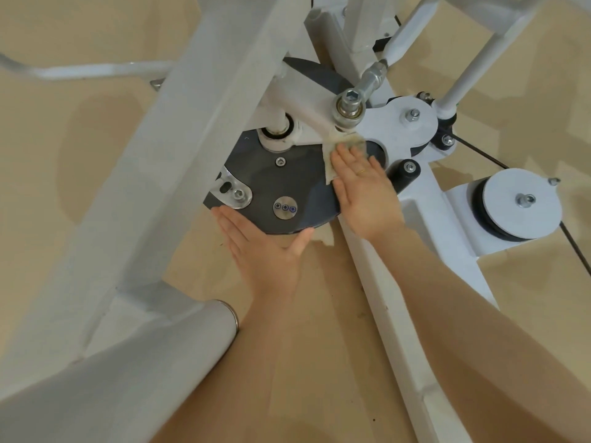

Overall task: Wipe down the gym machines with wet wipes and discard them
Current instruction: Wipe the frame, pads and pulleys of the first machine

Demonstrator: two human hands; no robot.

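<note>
— While the right hand [364, 187] lies flat, fingers spread, what is under it?
— A soiled wet wipe [339, 151], pressed on the dark cam disc's [281, 187] upper right edge.
— And the left hand [265, 247]?
— Open, holding nothing, cupping the disc's lower rim; bare tan floor [319, 314] below.

There is a single view, from a camera worn on the person's head. It looks steeply down and forward along both bare forearms onto the lower part of a white gym machine [204, 129] and the tan floor [319, 330]. It sits close: the machine's frame fills most of the picture, and the wide lens bends straight bars near the edges.
</note>
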